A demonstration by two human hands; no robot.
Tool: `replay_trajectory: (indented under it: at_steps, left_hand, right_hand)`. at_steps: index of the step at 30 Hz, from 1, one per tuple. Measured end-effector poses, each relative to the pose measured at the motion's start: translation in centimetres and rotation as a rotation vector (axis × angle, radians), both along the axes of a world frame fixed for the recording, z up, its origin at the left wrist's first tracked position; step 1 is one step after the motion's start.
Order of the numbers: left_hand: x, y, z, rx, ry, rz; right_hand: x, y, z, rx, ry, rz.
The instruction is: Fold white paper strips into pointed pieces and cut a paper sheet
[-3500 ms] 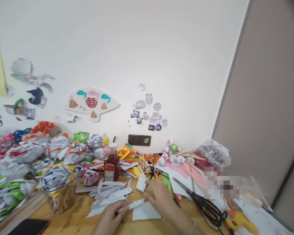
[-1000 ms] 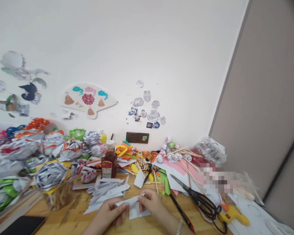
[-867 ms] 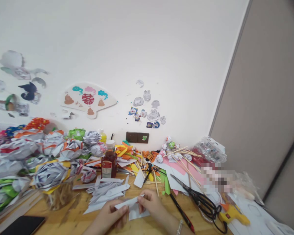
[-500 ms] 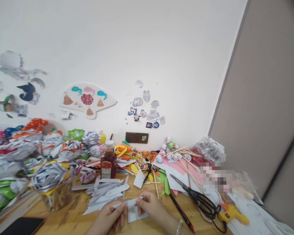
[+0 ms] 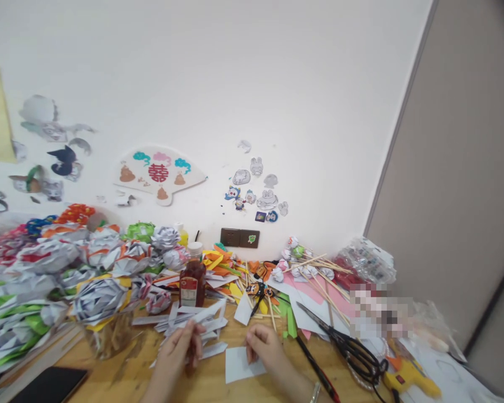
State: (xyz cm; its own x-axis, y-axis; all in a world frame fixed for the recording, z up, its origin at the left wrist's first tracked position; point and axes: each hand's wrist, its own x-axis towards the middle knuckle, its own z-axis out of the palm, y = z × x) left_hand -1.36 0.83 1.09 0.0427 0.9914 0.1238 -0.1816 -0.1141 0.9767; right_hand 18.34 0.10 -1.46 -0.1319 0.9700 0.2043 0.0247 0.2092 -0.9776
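My right hand (image 5: pixel 265 346) has its fingers closed on a small white sheet of paper (image 5: pixel 237 369), which lies low over the wooden table. Left of it, my left hand (image 5: pixel 177 348) has come away from the sheet, with curled fingers at the near edge of a pile of white paper strips (image 5: pixel 212 324). Whatever the left fingers may hold is hidden. One loose strip (image 5: pixel 214 351) lies just right of those fingers. Behind the pile stands a red-brown bottle (image 5: pixel 192 280) with a white cap.
Several folded paper flowers (image 5: pixel 101 299) crowd the left side. A phone (image 5: pixel 50 385) lies at the front left. On the right are black scissors (image 5: pixel 353 352), a red-and-black pen (image 5: pixel 317 366) and a yellow glue gun (image 5: pixel 414 378). Wooden sticks (image 5: pixel 319 263) and coloured paper lie behind.
My left hand has let go of the sheet and moved left to the strips. The right hand still has the sheet, which now shows flat. The view has shifted slightly left.
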Motion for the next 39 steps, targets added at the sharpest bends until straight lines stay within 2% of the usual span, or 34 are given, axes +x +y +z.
replay_trajectory:
  at_steps: [3,6,7,9,11,14,16,19,22,26,29,32,35,39]
  left_hand:
    - [-0.4,0.8,-0.2,-0.03,-0.069,-0.045]
    - [0.4,0.9,-0.8,-0.218,-0.015,-0.208]
    - [0.8,0.6,-1.0,-0.235,0.026,-0.256]
    - [1.6,-0.2,-1.2,-0.16,0.127,-0.273]
    - [2.2,-1.2,-1.2,-0.078,0.257,-0.288]
    - [2.4,-1.9,-0.9,0.013,0.367,-0.28]
    - [2.2,-1.7,-0.8,0.042,0.388,-0.259]
    - [1.9,-1.1,-1.1,0.054,0.405,-0.231]
    - [1.8,-0.9,-1.4,0.062,0.401,-0.226]
    - [2.0,-1.2,-1.1,0.07,0.387,-0.229]
    - [2.0,-1.3,-0.9,0.085,0.363,-0.221]
    - [2.1,-1.2,-1.2,0.077,0.294,-0.249]
    - [2.5,-1.4,-1.8,0.033,0.164,-0.338]
    - [3.5,-2.2,-2.5,-0.063,0.025,-0.541]
  right_hand:
    - [-0.1,0.0,0.1,0.012,-0.044,-0.017]
    - [-0.3,0.0,0.1,0.021,-0.101,-0.029]
    - [-0.3,-0.2,0.1,0.027,-0.127,-0.032]
    - [-0.4,-0.6,0.5,0.045,-0.177,-0.043]
    - [-0.3,-1.4,1.4,0.135,-0.29,-0.046]
    - [0.1,-2.6,2.9,0.408,-0.688,0.029]
    - [0.2,-3.0,3.5,0.507,-0.944,0.079]
    - [0.3,-2.9,3.4,0.507,-1.113,0.096]
    - [0.1,-2.7,2.8,0.52,-1.136,0.109]
    - [-0.4,-2.7,2.6,0.471,-0.989,0.043]
    - [-0.7,-2.4,2.5,0.394,-0.762,-0.049]
    - [-1.2,-2.0,2.5,0.267,-0.281,-0.087]
    - [-2.0,-2.1,2.7,0.1,0.212,-0.018]
    - [-3.1,-2.5,2.4,-0.079,0.562,0.059]
